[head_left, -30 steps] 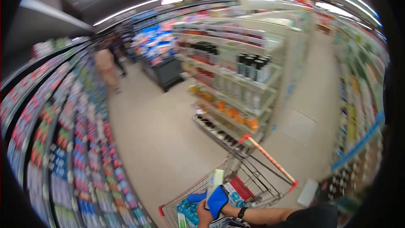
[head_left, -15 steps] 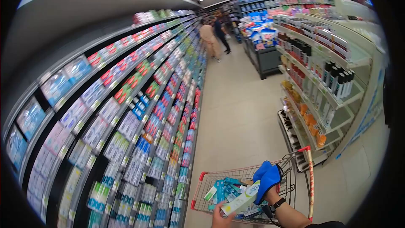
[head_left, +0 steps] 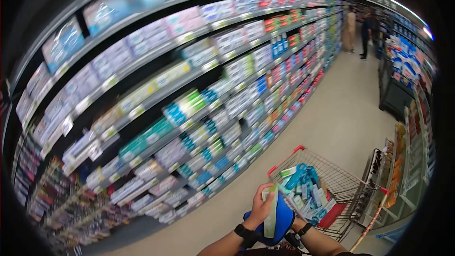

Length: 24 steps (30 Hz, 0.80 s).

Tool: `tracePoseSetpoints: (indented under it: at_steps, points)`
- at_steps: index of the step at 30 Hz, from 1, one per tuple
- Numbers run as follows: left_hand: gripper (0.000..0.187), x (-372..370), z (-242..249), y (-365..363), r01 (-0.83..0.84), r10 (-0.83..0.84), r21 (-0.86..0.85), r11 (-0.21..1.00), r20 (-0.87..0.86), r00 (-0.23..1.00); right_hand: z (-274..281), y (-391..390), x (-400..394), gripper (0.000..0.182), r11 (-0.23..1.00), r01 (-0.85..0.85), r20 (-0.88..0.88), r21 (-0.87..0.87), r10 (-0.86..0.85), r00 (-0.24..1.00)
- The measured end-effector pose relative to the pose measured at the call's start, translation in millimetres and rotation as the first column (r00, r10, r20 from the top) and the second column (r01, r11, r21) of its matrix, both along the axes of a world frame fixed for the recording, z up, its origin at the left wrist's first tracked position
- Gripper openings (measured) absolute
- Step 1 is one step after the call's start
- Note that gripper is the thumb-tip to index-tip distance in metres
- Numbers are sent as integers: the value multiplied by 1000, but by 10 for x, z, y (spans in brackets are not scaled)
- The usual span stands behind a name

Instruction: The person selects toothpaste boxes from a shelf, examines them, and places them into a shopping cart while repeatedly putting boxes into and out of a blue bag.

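Note:
My left hand (head_left: 261, 204), with a dark band at its wrist, is closed around a long pale green and white carton (head_left: 270, 215). The carton stands nearly upright in front of a bright blue padded thing with a dark edge (head_left: 283, 213). My right hand (head_left: 297, 225) is at the right side of this blue thing, its fingers hidden in or behind it. Just beyond both hands is a wire shopping cart (head_left: 339, 170) with red corners. Inside it lies a heap of teal, white and green boxes (head_left: 305, 189).
Long shelves (head_left: 189, 125) packed with boxed goods run along the left. Two people (head_left: 350, 31) stand far down the aisle floor (head_left: 339, 109). A dark bin with blue packs (head_left: 398, 90) and a shelf rack (head_left: 419, 161) line the right side.
My view has swung left toward the shelves. The carton and blue thing have come back from over the cart toward my body, and the carton has turned upright.

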<state>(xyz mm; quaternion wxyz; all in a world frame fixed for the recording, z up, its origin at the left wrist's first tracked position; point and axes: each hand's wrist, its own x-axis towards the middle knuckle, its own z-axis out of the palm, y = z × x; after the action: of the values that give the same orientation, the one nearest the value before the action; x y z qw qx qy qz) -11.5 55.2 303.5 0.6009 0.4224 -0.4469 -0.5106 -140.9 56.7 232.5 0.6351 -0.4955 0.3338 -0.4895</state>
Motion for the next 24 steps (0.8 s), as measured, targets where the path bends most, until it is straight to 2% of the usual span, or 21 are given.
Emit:
tracePoseSetpoints:
  at_steps: [2, 4, 6, 9, 10, 11, 13, 14, 15, 16, 17, 18, 19, 20, 21, 23, 24]
  points:
    - [26, 373, 27, 280, -19, 21, -54, 998, 40, 999, -243, 67, 425, 33, 999, -37, 22, -5, 37, 999]
    - [33, 722, 112, 594, -103, 120, -104, 989, 166, 979, -412, 84, 709, 51, 982, -156, -103, -106, 145, 984]
    - [34, 1121, 159, 847, -166, 193, -121, 979, 273, 942, -292, 160, 1107, 49, 955, -253, -143, -156, 232, 962]
    - [34, 1747, 49, 1165, -227, 218, 25, 974, 198, 956, 145, 374, 1723, 47, 874, -462, -178, -151, 436, 882]
    - [34, 1953, 118, 1254, -309, 312, -43, 950, 164, 936, 298, 451, 1904, 46, 837, -532, -182, -127, 508, 842]
    - [34, 2176, 211, 1310, -386, 398, -106, 916, 125, 909, 463, 516, 2054, 45, 789, -610, -149, -74, 596, 789]
    - [35, 2686, -15, 1361, -604, 604, -163, 780, -61, 795, 735, 652, 2321, 44, 655, -747, 42, 113, 749, 662]
    - [37, 2851, 125, 1423, -693, 685, -75, 717, -109, 721, 861, 737, 2428, 44, 556, -799, 178, 228, 783, 595]
    - [41, 3092, 95, 1485, -657, 611, -63, 751, -310, 729, 986, 825, 2519, 43, 429, -826, 342, 365, 763, 548]
    - [44, 3213, 255, 1555, -665, 595, -32, 747, -414, 688, 1102, 880, 2609, 43, 294, -826, 480, 482, 700, 529]
    - [44, 3399, 201, 1613, -659, 576, -73, 748, -421, 701, 1196, 939, 2693, 43, 209, -806, 540, 554, 647, 539]
    - [44, 3462, 210, 1664, -674, 593, -49, 737, -434, 679, 1249, 994, 2765, 42, 194, -779, 533, 596, 630, 565]
    - [44, 3511, 252, 1712, -689, 607, -31, 725, -445, 659, 1272, 1020, 2852, 42, 262, -754, 451, 602, 668, 592]
    - [45, 3546, 262, 1766, -700, 617, -20, 713, -456, 642, 1243, 1017, 2916, 42, 443, -751, 238, 490, 760, 604]
    - [52, 3563, 203, 1820, -702, 621, -43, 711, -430, 655, 1214, 1011, 2980, 42, 598, -721, -17, 351, 773, 634]
    - [55, 3544, 77, 1887, -736, 695, -44, 675, -296, 655, 841, 894, 2968, 42, 713, -668, -124, 212, 697, 706]
    - [57, 3516, 39, 1903, -746, 719, -54, 663, -230, 656, 484, 775, 2960, 45, 560, -628, 324, 541, 550, 769]
